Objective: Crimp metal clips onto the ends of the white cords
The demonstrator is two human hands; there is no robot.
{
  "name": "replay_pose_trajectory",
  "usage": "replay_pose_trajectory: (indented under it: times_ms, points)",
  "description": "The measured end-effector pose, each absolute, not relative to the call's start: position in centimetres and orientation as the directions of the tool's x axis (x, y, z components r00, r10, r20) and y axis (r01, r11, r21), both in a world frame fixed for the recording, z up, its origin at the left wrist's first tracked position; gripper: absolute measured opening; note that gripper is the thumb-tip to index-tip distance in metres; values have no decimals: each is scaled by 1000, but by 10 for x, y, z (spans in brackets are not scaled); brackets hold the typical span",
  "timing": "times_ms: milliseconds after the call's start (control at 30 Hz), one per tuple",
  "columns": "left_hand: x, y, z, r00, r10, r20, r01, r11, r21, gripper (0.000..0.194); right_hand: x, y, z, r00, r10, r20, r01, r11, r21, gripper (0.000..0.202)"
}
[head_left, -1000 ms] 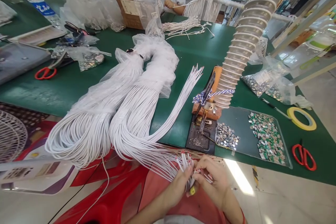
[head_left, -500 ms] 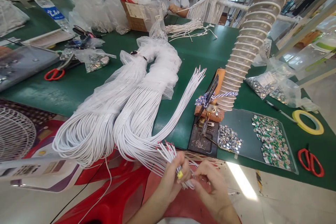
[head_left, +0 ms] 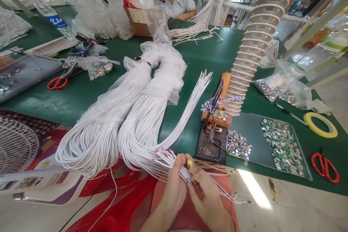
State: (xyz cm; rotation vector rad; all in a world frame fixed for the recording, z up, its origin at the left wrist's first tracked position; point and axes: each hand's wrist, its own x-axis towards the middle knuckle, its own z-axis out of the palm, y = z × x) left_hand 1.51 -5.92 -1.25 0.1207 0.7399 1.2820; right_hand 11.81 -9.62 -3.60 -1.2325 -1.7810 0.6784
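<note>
White cables bunch just off the bench's near edge, left hand curled around them, right hand pinching them close beside it. Red scissors lie toward the near right corner.

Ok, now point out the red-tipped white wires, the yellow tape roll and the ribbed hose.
Red-tipped white wires (head_left: 170, 158): head view, white lengths near their tips.
Yellow tape roll (head_left: 307, 119): head view, left side of the ring.
Ribbed hose (head_left: 254, 45): head view, middle of its length.

Cables, tiny parts, perhaps connectors, and a ribbed hose mark a workshop.
</note>
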Motion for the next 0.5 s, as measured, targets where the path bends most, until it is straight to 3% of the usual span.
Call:
replay_pose_trajectory:
  times_ms: [100,267,500]
  points:
    - [16,-62,-19,83,926,-368,-772,293,564,45,123,-98,-28,-192,925,328,446,380,-810,13]
    - [16,-72,-35,194,925,-326,-458,379,804,49,134,-96,-8,-206,898,390,399,441,-804,15]
    - [21,-77,-40,380,856,-351,-343,483,806,52,142,-92,3,-121,931,344,369,364,-855,15]
